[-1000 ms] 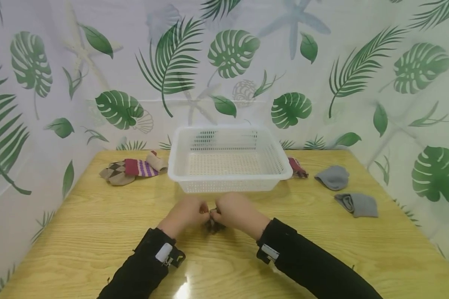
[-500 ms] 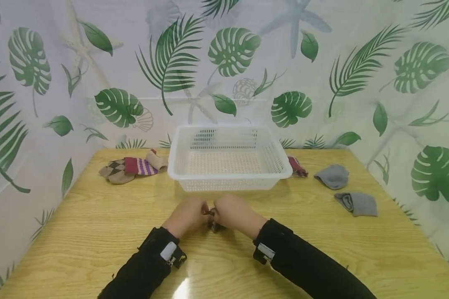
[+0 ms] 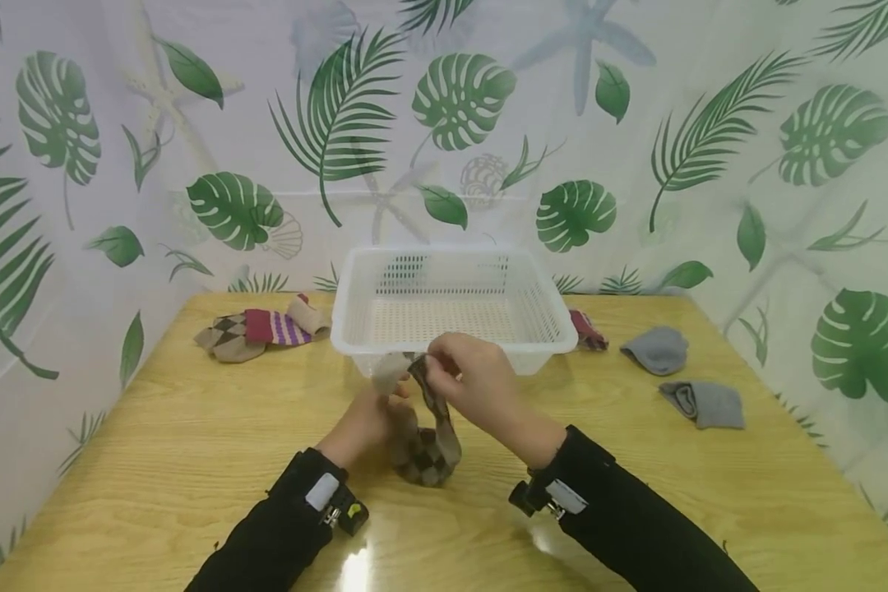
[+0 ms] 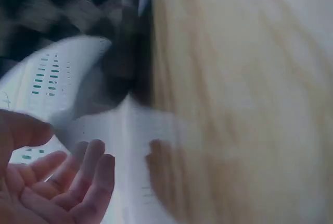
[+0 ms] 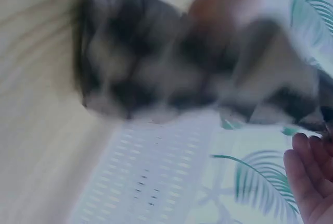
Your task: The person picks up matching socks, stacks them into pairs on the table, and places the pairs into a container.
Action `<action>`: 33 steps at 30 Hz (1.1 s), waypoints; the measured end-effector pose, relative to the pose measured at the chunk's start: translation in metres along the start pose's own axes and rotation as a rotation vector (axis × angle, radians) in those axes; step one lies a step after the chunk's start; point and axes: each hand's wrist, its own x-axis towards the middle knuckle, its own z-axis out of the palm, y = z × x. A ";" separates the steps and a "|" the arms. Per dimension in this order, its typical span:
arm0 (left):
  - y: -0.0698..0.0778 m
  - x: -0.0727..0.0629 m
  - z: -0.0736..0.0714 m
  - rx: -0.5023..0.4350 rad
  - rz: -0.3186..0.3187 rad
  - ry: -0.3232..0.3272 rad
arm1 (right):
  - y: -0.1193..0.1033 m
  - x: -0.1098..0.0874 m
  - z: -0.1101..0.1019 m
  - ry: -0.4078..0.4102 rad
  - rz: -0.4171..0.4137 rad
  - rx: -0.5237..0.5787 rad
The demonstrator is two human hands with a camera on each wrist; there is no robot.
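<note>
The checked sock (image 3: pixel 427 460) was between the two hands, just in front of the white basket (image 3: pixel 540 352) and above the table (image 3: pixel 185 448). In the head view its long axis ran almost upright: from the fingertips of the right hand (image 3: pixel 481 386) the cloth went down as a narrow, twisted strip, and then it widened into a checked bulge. So most of the sock lay below the right fingers and to the right side of the left hand (image 3: pixel 363 423). The left hand was the nearer one to this bulge; the right hand was higher, and in the head view it overlapped the front of the basket.

The right thumb and fingers pinched the upper end of the cloth. The left thumb (image 4: pixel 26 130) lay at the edge of the pale part, and with the fingers it seemed to pinch it, while the other left fingers were loosely bent.

Several points were hard to make out. Both wrist views were blurred, and the left one showed only a part of the sock. I cannot tell whether the bulge touched the table, nor whether this was one sock or two together. At the back, the basket partly hid a red sock (image 3: pixel 588 330); two grey socks (image 3: pixel 703 404) lay apart at the right.
</note>
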 end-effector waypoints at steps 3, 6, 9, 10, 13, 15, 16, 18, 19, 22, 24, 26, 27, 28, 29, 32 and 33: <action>-0.001 0.002 0.002 -0.084 -0.025 0.042 | -0.001 0.002 -0.015 0.055 0.020 0.081; 0.000 0.002 0.001 -0.043 -0.052 -0.044 | -0.002 0.004 -0.026 0.098 0.081 0.188; 0.002 0.001 0.001 -0.025 -0.032 -0.238 | -0.001 0.003 -0.033 0.148 0.182 0.338; 0.002 0.000 0.002 -0.007 -0.016 -0.297 | 0.000 0.001 -0.035 0.158 0.225 0.392; 0.001 -0.002 0.006 0.132 0.085 -0.377 | 0.008 -0.005 -0.042 0.158 0.349 0.521; 0.002 -0.003 0.007 0.267 0.126 -0.351 | 0.018 -0.011 -0.047 0.125 0.420 0.547; 0.003 -0.004 0.006 0.318 0.129 -0.332 | 0.024 -0.015 -0.050 0.095 0.449 0.525; 0.005 -0.006 0.003 0.395 0.099 -0.297 | 0.037 -0.026 -0.058 0.019 0.483 0.410; 0.006 -0.008 0.000 0.415 0.071 -0.289 | 0.044 -0.032 -0.062 -0.026 0.495 0.331; 0.006 -0.010 -0.009 0.438 -0.012 -0.267 | 0.065 -0.051 -0.070 -0.181 0.514 0.078; 0.005 -0.011 -0.015 0.443 -0.056 -0.254 | 0.079 -0.063 -0.071 -0.281 0.539 -0.039; 0.003 -0.012 -0.020 0.451 -0.092 -0.240 | 0.091 -0.073 -0.069 -0.376 0.583 -0.101; 0.002 -0.011 -0.022 0.453 -0.105 -0.231 | 0.096 -0.077 -0.067 -0.412 0.603 -0.126; 0.001 -0.011 -0.024 0.460 -0.118 -0.224 | 0.101 -0.080 -0.065 -0.444 0.623 -0.149; 0.000 -0.010 -0.025 0.468 -0.123 -0.216 | 0.104 -0.082 -0.064 -0.467 0.644 -0.160; -0.006 -0.008 -0.029 0.488 -0.145 -0.191 | 0.110 -0.085 -0.059 -0.534 0.668 -0.208; -0.008 -0.007 -0.030 0.492 -0.150 -0.183 | 0.111 -0.085 -0.057 -0.550 0.666 -0.222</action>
